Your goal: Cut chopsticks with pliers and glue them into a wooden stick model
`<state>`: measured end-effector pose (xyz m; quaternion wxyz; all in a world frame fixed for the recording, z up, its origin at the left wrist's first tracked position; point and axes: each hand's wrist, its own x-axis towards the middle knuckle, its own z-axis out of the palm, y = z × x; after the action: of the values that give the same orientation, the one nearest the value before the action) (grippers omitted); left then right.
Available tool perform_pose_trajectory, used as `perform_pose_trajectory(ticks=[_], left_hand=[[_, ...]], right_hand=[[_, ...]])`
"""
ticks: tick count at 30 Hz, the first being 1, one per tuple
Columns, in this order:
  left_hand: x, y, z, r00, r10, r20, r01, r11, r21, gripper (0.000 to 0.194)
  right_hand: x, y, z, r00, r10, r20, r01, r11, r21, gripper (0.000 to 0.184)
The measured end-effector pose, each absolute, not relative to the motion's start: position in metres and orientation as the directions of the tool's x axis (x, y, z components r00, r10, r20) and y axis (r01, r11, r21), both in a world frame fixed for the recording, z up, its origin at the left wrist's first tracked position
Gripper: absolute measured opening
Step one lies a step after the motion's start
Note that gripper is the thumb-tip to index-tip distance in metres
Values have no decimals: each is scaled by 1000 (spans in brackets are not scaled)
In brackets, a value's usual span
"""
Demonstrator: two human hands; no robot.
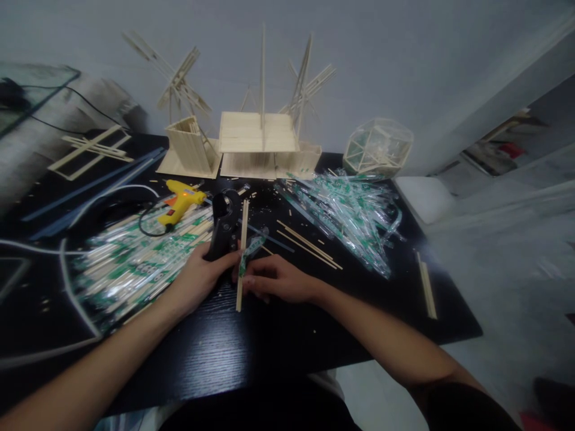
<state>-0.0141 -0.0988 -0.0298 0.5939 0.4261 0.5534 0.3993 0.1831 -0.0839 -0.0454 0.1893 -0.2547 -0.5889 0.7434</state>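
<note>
A pair of wooden chopsticks points away from me above the table, with a crumpled clear-and-green wrapper bunched around its middle. My left hand is closed with the thumb against the chopsticks; its other fingers are mostly hidden. A black-handled cutting tool lies against this hand, and I cannot tell whether it is gripped too. From the right, my right hand curls its fingers onto the chopsticks just below the wrapper.
Wrapped chopsticks lie in a heap at left, under a yellow glue gun. Empty wrappers pile up at right. Loose sticks lie between. Wooden stick models stand along the wall, beside a faceted frame.
</note>
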Motion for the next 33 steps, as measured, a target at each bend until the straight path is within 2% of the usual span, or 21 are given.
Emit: perform_pose_trajectory(ticks=[10, 15, 19, 27, 33], left_hand=[[-15, -99, -30, 81, 944, -319, 5, 320, 947, 30], [-15, -99, -31, 93, 946, -310, 1, 312, 950, 24], [-14, -100, -31, 110, 938, -328, -15, 332, 943, 20], [-14, -99, -30, 116, 927, -357, -78, 367, 927, 25], [-13, -100, -29, 64, 905, -420, -98, 425, 900, 32]], right_hand=[[186, -81, -43, -798, 597, -86, -124, -302, -945, 54], [185, -82, -45, -766, 626, -147, -99, -340, -935, 56], [183, -82, -47, -733, 648, -206, -71, -374, -925, 50], [183, -81, -48, -714, 659, -235, -50, -383, -922, 36], [181, -82, -49, -696, 682, -225, -66, -373, -926, 32]])
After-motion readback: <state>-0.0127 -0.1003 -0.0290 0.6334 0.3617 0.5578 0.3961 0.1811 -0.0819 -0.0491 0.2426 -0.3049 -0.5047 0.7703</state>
